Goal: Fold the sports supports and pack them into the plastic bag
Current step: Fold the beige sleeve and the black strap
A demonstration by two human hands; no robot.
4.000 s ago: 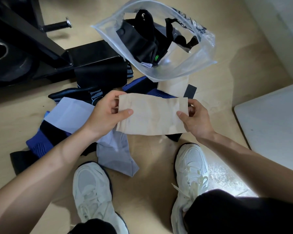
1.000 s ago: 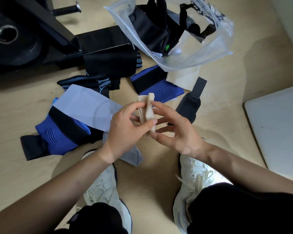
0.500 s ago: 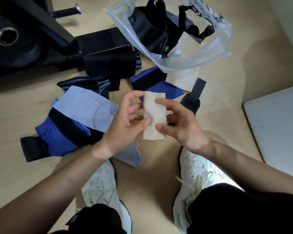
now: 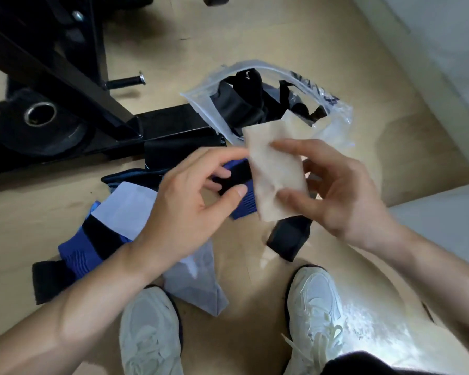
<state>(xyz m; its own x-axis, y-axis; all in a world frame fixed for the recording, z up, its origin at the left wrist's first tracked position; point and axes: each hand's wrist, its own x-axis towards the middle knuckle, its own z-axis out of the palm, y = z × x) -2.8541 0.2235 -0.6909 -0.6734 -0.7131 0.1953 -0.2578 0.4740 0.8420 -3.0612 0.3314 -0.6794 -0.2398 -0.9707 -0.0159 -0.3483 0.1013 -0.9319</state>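
A folded beige support (image 4: 275, 171) is pinched in my right hand (image 4: 339, 190), thumb on its front and fingers behind. It hangs just in front of the clear plastic bag (image 4: 333, 117), whose mouth gapes toward me with black supports (image 4: 241, 104) inside. My left hand (image 4: 190, 204) hovers just left of the beige piece, fingers spread, holding nothing. On the floor lie a blue support (image 4: 244, 201), a blue and black one (image 4: 92, 247), a pale grey sleeve (image 4: 195, 282) and a black strap (image 4: 289, 239).
A black gym machine frame (image 4: 65, 85) with a weight plate (image 4: 38, 123) fills the upper left of the wooden floor. A white panel (image 4: 441, 226) lies at the right. My two white shoes (image 4: 314, 315) sit at the bottom.
The beige support went from a wide strip to a small folded packet. My left hand has let go of it, and my right hand has carried it up toward the bag.
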